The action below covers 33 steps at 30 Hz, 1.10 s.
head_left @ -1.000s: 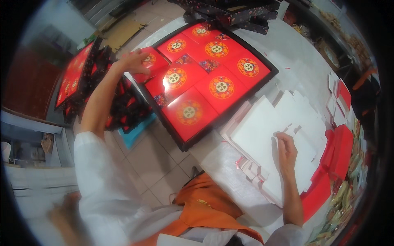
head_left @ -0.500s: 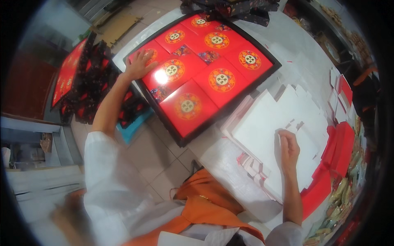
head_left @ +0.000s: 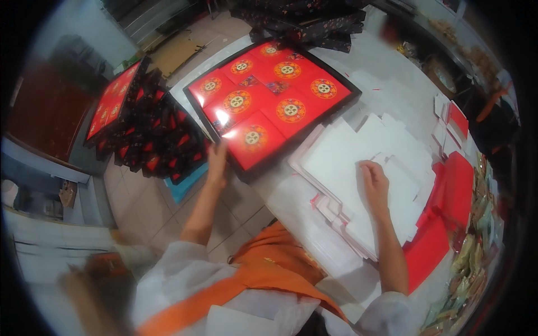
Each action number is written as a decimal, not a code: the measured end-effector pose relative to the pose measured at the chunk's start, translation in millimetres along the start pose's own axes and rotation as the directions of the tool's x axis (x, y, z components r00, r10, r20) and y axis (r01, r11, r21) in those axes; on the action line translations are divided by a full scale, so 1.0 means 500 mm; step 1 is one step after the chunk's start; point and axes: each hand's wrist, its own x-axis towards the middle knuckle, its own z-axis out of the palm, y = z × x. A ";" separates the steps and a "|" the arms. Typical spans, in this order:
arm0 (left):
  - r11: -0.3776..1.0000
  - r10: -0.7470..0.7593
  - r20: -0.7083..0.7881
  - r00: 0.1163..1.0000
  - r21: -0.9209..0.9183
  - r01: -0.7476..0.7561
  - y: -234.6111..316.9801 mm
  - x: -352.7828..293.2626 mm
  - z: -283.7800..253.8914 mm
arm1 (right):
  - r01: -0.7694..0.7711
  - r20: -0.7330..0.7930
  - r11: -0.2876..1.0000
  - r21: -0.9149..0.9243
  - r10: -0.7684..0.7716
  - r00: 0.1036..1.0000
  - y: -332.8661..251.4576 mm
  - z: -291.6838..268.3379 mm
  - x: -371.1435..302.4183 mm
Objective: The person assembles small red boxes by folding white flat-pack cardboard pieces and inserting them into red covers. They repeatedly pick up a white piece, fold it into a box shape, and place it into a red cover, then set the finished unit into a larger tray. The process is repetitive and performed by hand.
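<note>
A large shallow black tray (head_left: 354, 96) lies on the table, filled with red square boxes (head_left: 302, 119) bearing round orange-and-gold emblems, with small patterned squares among them. My left hand (head_left: 217, 163) is at the tray's near left edge, its fingers closed against the rim. To the right, my right hand (head_left: 375, 187) rests over a stack of flat white cardboard blanks (head_left: 336, 159). Its fingers are curled in; what they hold, if anything, is hidden.
More filled black trays (head_left: 148, 131) are piled on the left, above a light-blue thing (head_left: 188, 182). Dark patterned boxes (head_left: 314, 25) stand at the far edge. Red folded card pieces (head_left: 455, 187) and wrapped packets (head_left: 476, 241) lie at the right.
My left hand has come off the tops of the red boxes and moved nearer, to the tray's edge. My right hand stays over the white cardboard. The view has shifted slightly.
</note>
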 end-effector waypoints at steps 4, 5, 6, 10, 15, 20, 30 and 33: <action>0.932 -0.162 0.060 0.985 -0.319 0.173 -0.037 -0.027 0.028 | -0.019 0.029 1.000 0.009 0.019 0.999 -0.011 0.000 0.003; 0.938 -0.091 0.047 0.995 -0.332 0.101 -0.032 -0.029 0.029 | -0.043 0.027 0.999 0.002 0.043 0.999 -0.004 0.006 -0.001; 0.946 -0.068 0.031 0.997 -0.315 0.075 -0.012 -0.038 0.036 | -0.063 0.014 0.998 -0.016 0.064 0.998 0.011 0.005 -0.003; 0.989 -0.052 -0.060 0.997 -0.143 0.043 0.029 -0.072 -0.008 | -0.071 0.012 0.997 -0.039 0.071 0.997 -0.003 -0.002 0.004; 0.994 -0.093 -0.196 0.976 -0.074 0.080 -0.022 -0.177 -0.009 | -0.087 0.035 0.996 0.018 0.086 0.996 -0.003 0.001 -0.006; 0.779 0.557 -0.177 0.811 0.451 -0.437 0.003 -0.007 -0.121 | -0.092 0.060 0.995 0.050 0.089 0.994 0.010 -0.005 -0.004; 0.112 0.447 0.364 0.817 0.884 -0.455 0.121 0.271 -0.203 | -0.076 0.039 0.990 -0.119 0.082 0.996 -0.035 0.007 0.009; 0.249 0.564 0.228 0.793 0.870 -0.427 0.130 0.268 -0.198 | -0.077 0.049 0.987 -0.142 0.084 0.995 -0.042 0.009 0.009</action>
